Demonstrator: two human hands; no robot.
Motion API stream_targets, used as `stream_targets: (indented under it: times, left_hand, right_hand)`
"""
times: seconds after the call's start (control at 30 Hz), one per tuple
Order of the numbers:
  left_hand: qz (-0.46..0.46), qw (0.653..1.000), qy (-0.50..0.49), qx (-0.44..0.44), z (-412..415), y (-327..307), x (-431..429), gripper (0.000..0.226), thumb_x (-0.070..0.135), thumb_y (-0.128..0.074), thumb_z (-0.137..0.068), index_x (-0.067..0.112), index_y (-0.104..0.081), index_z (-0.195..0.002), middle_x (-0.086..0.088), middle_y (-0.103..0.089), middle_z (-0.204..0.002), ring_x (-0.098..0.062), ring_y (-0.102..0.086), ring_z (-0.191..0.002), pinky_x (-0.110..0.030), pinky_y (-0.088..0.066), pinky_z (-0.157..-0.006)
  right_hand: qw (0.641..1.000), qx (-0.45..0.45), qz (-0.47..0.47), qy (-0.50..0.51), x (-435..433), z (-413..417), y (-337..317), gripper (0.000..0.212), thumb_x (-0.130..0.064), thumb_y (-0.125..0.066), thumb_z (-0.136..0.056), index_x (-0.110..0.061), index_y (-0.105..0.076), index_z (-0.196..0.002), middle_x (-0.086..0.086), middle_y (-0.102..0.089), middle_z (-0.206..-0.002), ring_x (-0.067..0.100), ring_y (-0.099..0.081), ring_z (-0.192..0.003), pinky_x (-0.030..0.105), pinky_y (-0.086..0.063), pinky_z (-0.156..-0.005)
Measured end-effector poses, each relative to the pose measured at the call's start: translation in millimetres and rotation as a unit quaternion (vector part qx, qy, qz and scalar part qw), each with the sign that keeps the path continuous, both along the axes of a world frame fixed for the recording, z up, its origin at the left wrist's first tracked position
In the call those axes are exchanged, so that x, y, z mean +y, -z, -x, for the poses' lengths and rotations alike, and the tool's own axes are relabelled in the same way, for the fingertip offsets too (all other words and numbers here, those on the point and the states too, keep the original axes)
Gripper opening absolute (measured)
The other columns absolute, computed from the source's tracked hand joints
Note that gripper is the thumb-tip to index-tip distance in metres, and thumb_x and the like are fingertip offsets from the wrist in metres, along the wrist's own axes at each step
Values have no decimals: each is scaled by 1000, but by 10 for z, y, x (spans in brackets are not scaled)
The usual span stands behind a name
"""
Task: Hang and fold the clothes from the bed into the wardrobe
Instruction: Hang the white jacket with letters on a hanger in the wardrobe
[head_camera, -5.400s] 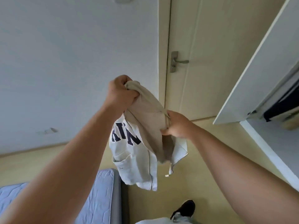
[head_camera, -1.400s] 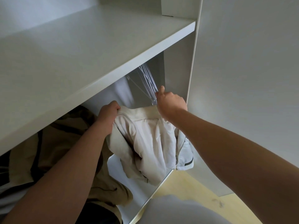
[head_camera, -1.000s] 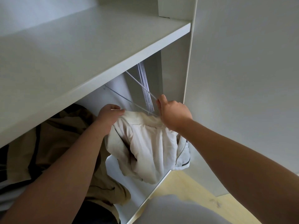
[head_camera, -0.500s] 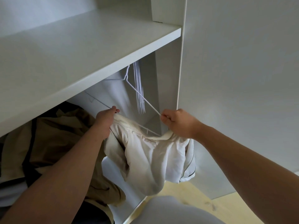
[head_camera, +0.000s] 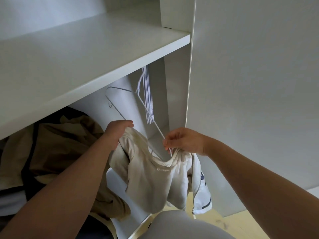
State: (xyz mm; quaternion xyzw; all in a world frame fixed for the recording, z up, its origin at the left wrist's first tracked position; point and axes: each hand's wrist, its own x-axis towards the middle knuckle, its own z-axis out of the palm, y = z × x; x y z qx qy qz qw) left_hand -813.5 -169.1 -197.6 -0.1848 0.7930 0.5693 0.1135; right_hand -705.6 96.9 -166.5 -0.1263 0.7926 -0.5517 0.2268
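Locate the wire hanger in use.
Head view, centre, below the shelf: wire hanger slants down to the collar of the cream jacket, its lower end pinched by the right hand.

The thin white wire hanger (head_camera: pixel 159 131) has swung out. The right hand (head_camera: pixel 184 142) has lowered its end into the cream jacket (head_camera: pixel 155 178)'s collar.

The left hand (head_camera: pixel 119 132) gripped one side of the cream jacket's (head_camera: pixel 151 180) collar, while the right hand (head_camera: pixel 183 142) pinched the lower end of a white wire hanger (head_camera: pixel 158 129) at the collar's other side. Above the right hand hung a bunch of spare hangers (head_camera: pixel 148 100) under the white shelf (head_camera: pixel 86 57). A beige garment (head_camera: pixel 57 145) with dark trim hung left of the left hand.
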Motion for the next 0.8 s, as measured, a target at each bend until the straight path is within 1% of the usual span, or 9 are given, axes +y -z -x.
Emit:
stream_targets:
  times: [0.1, 0.17, 0.27, 0.37, 0.47, 0.6, 0.67, 0.73, 0.8]
  left_hand:
    - [91, 987, 130, 8, -31, 54, -35, 31, 6, -74, -77, 21, -78, -105, -4, -70, -117, -21, -66, -100, -29, -53, -85]
    - [190, 957, 218, 18, -86, 84, -81, 37, 15, -83, -70, 28, -76, -104, 5, -69, -110, -9, -64, -92, -21, -50, -70]
    - [370, 879, 300, 36, -104, 210, -158, 37, 39, -87, -68, 27, -76, -101, 10, -69, -101, -12, -66, -94, -30, -56, -81]
    - [457, 836, 298, 55, -152, 351, -163, 25, 27, -79, -78, 27, -71, -101, 8, -65, -103, -16, -62, -94, -28, -50, -75]
    - [493, 813, 306, 41, -229, 488, -139, 23, 7, -66, -82, 26, -60, -94, 5, -62, -102, -13, -56, -84, -26, -47, -68]
    - [502, 729, 466, -6, -365, 651, -169, 18, 5, -62, -81, 19, -73, -86, -1, -69, -102, -20, -64, -89, -26, -48, -71]
    - [508, 710, 486, -29, -418, 745, -207, 20, 10, -61, -85, 18, -78, -92, 0, -72, -99, -18, -65, -84, -23, -49, -70]
    - [519, 714, 468, -42, -448, 803, -208, 20, 14, -63, -87, 23, -80, -93, 7, -72, -95, -13, -62, -79, -23, -49, -69]
    - [483, 752, 446, -37, -417, 847, -190, 21, 14, -65, -91, 24, -82, -98, 7, -73, -103, -16, -66, -95, -24, -51, -84]
  right_hand:
    - [999, 4, 23, 33, 22, 0, 85, 14, -20, -66, -99, -12, -78, -98, 3, -73, -80, 11, -65, -74, 25, -51, -78]
    - [998, -2, 35, 52, 30, -4, 132, 14, -17, -65, -100, -9, -75, -100, 8, -72, -81, 14, -66, -75, 32, -53, -80]
    - [997, 0, 36, 62, 32, -1, 167, 16, -19, -64, -100, -15, -71, -86, 7, -74, -83, 26, -70, -86, 45, -54, -91]
    - [996, -13, 64, 65, 1, 13, 173, 13, -16, -63, -101, -9, -67, -90, 7, -74, -81, 28, -70, -82, 41, -54, -83]
    - [994, -12, 78, 69, -91, 36, 184, 12, -13, -62, -101, -2, -65, -97, 8, -74, -80, 16, -67, -74, 27, -53, -73]
    - [992, 20, 80, 98, -179, 50, 200, 17, -15, -63, -100, 2, -65, -101, 7, -75, -82, 20, -68, -79, 45, -55, -85]
    - [991, 26, 88, 98, -205, 35, 199, 14, -12, -63, -100, 2, -65, -101, 9, -74, -83, 21, -70, -81, 47, -55, -91]
    - [990, 6, 113, 89, -242, 7, 196, 12, -6, -62, -99, 5, -63, -102, 15, -73, -87, 27, -70, -86, 50, -53, -96]
    - [989, -12, 127, 72, -264, -5, 192, 14, -3, -62, -99, 10, -61, -104, 19, -73, -91, 30, -70, -89, 47, -53, -96]
